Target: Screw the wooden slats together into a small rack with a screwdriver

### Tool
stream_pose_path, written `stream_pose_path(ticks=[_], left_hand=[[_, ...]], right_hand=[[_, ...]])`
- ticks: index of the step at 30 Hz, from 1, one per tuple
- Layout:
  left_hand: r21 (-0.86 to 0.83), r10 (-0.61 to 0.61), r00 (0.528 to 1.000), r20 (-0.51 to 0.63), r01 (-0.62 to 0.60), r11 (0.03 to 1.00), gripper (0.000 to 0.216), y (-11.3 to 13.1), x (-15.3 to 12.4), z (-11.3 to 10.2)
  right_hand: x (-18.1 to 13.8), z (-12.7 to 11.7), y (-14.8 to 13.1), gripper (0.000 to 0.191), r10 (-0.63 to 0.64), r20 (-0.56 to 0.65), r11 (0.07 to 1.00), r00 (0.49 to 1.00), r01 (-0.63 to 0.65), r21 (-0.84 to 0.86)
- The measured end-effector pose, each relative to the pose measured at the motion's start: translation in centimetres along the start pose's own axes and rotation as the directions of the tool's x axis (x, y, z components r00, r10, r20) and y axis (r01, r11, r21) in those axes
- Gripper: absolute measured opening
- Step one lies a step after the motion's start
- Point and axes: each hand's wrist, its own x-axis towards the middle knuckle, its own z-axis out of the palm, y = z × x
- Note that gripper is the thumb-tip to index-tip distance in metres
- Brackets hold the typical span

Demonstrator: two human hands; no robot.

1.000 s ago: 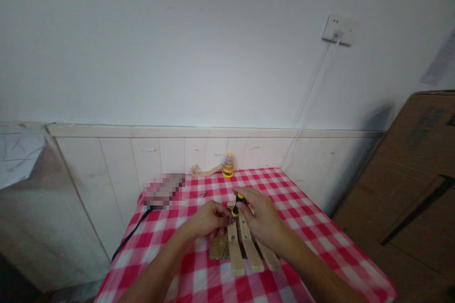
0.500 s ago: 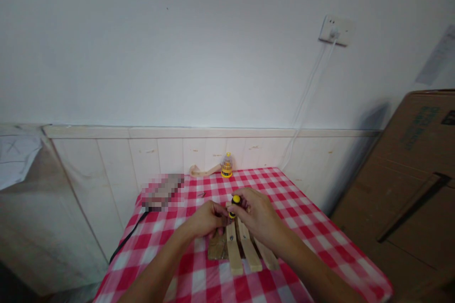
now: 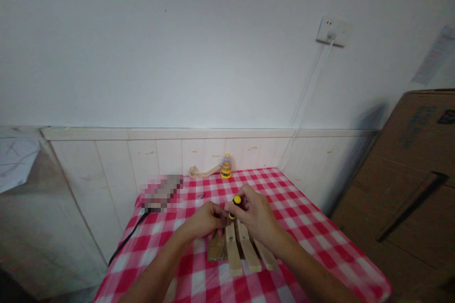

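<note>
My right hand is closed round a short yellow-and-black screwdriver, which stands nearly upright with its handle end on top. Close against its lower end, the fingers of my left hand are pressed together; what they pinch, if anything, is hidden. Below both hands lie several pale wooden strips, among them a left strip and a middle strip, each with a small dark screw showing. A brown flat piece sits under them. The screwdriver's tip is out of sight.
A red-and-white checked cloth covers the table. At its back edge stand a clear-topped yellow container and a bent wooden piece. A blurred-out object with a black strap lies left. A large cardboard box leans at right.
My right hand has shifted its grip slightly on the screwdriver, its fingers rolling a little over the handle. My left hand and the wooden strips stay about where they were.
</note>
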Motion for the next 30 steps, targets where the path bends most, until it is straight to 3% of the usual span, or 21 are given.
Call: stream_pose_path(ticks=[4,12,18,23,30], left_hand=[[0.001,0.005,1.000,0.010,-0.005,1.000,0.040,0.2,-0.1,0.0],[0.007,0.042,0.998,0.055,-0.042,0.999,0.032,0.3,-0.4,-0.3],[0.031,0.069,0.993,0.093,-0.072,0.997,0.022,0.7,-0.8,-0.4],[0.007,0.133,0.977,0.167,-0.136,0.991,0.015,1.6,-1.3,-0.5],[-0.024,0.170,0.961,0.220,-0.169,0.985,0.011,1.8,-1.4,-0.5]], right_hand=[[-0.6,-0.1,0.0,0.011,0.003,0.002,0.993,1.000,-0.004,0.122],[-2.5,-1.2,-1.7,0.010,-0.018,0.022,0.995,1.000,0.015,0.102],[-2.7,-0.9,-1.5,0.010,0.006,0.031,0.991,1.000,-0.010,0.131],[-2.7,-0.9,-1.1,0.014,0.007,0.066,0.998,0.998,-0.011,0.061],[-3.2,-1.8,-2.7,0.034,-0.150,0.182,0.976,0.972,0.175,-0.132]])
